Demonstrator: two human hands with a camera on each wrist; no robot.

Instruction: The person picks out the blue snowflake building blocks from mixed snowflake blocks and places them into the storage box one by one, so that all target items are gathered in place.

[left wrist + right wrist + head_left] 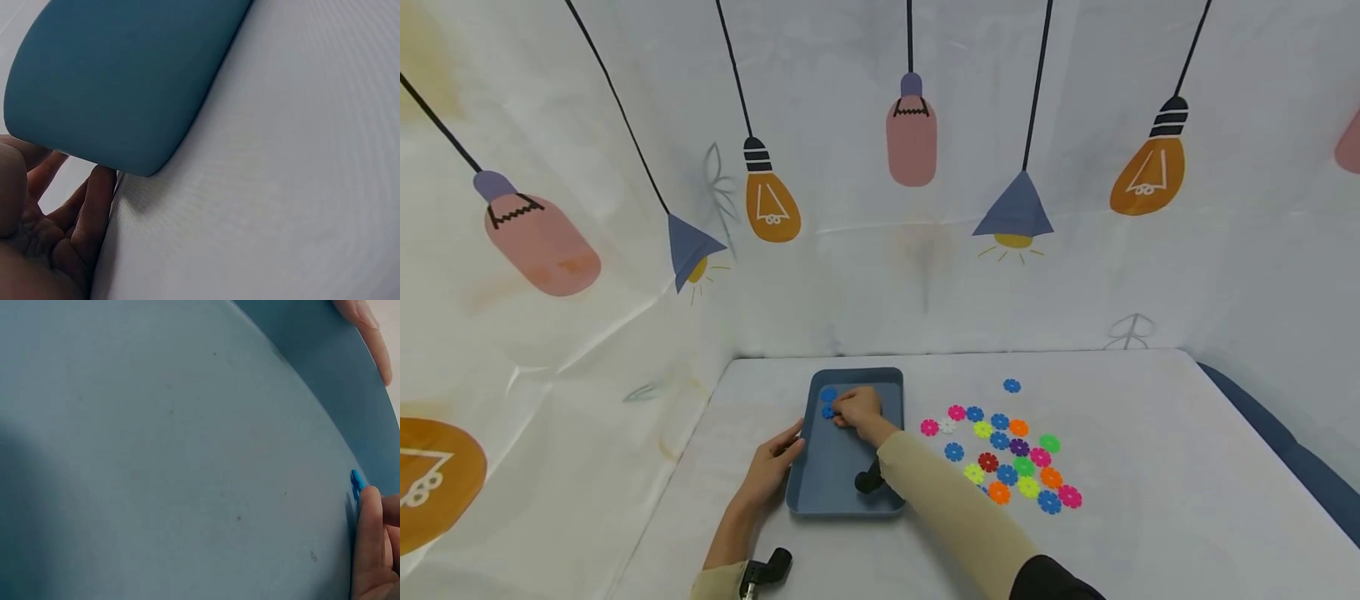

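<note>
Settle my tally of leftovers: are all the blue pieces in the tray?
No, several blue pieces lie on the table, to the right of the tray.

Left hand point(772, 461) sits at the left, fingers fairly straight, with the forearm point(732, 525) angling up from the near side. The right arm point(955, 508) stretches in from the near right, and the right hand point(859, 407) is farther out, fingers curled into a pinch.
</note>
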